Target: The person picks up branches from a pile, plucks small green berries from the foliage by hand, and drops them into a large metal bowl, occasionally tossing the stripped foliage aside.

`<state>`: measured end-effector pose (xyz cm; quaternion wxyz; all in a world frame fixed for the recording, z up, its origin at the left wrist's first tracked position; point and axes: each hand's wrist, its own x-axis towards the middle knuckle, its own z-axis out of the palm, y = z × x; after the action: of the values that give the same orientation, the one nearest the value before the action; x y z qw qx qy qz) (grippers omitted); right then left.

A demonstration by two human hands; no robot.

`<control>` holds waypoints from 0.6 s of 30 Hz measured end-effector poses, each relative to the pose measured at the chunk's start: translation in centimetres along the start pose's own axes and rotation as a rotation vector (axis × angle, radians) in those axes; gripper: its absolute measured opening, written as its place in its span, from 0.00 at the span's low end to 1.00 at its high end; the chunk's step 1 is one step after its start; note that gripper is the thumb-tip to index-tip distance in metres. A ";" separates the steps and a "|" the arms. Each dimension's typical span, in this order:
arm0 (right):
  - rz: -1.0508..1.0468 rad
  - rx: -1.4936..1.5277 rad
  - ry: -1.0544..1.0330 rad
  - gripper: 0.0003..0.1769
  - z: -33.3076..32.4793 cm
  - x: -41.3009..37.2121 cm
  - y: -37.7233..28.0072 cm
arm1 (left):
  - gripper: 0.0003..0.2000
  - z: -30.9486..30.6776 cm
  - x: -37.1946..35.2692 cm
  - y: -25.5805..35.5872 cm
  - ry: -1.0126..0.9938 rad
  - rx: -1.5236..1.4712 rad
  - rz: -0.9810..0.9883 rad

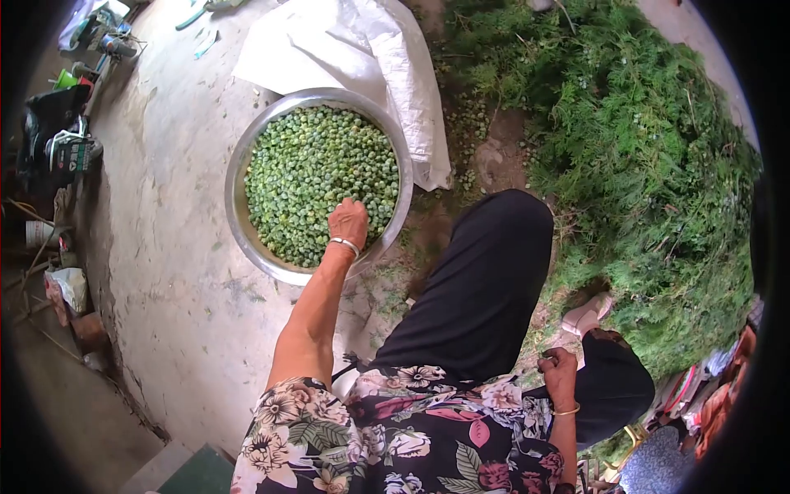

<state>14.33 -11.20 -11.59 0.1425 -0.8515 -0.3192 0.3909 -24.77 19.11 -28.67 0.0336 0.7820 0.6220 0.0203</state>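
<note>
A wide metal basin [236, 210] is filled with small round green pieces [317, 169], like berries or small cones. My left hand [348, 221], with a bracelet at the wrist, is over the basin's lower right part, touching the pieces. Its fingers are bent together and point down; what they pinch, if anything, is hidden. Beside my right thigh is my right hand [559, 372], with curled fingers pressed together. Whatever it holds is too small to name. Leafy green branches [642, 165] lie in a big heap on the right.
A white sack [354, 41] lies behind the basin, against its rim. Scattered green pieces lie on the floor between sack and heap. Tools and containers, including a white bucket [39, 234], line the left side. Cloths [724, 387] and a blue patterned item [656, 463] are at lower right.
</note>
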 end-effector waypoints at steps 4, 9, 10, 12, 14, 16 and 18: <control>-0.072 -0.199 -0.071 0.18 0.1 0.1 -0.7 | 0.04 0.5 1.1 0.0 0.078 -0.092 -0.134; -0.239 -0.453 -0.142 0.25 -0.3 -0.2 -1.0 | 0.03 -1.7 0.1 -1.3 0.264 -0.434 -0.183; -0.236 -0.495 -0.131 0.26 -0.7 -0.3 -1.5 | 0.03 -2.4 -0.5 -1.6 0.268 -0.428 -0.182; -0.332 -0.581 -0.057 0.29 -1.3 0.2 -1.9 | 0.05 -7.9 -1.8 -0.9 -0.094 -1.523 -0.603; -0.189 -0.594 0.008 0.27 -2.3 1.1 -4.9 | 0.05 -10.1 -3.0 -0.7 -0.082 -1.630 -0.556; -0.192 -0.614 -0.011 0.27 -3.7 1.1 -9.2 | 0.03 -13.0 -3.9 -0.2 -0.149 -1.944 -0.598; -0.194 -0.636 -0.032 0.27 -4.4 1.2 -11.3 | 0.05 -14.6 -4.6 0.2 -0.162 -2.011 -0.552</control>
<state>13.38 -1.81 -3.79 -0.0988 -0.8127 -0.5069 0.2699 -26.66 14.98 -14.09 0.7139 0.2233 0.4712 0.4674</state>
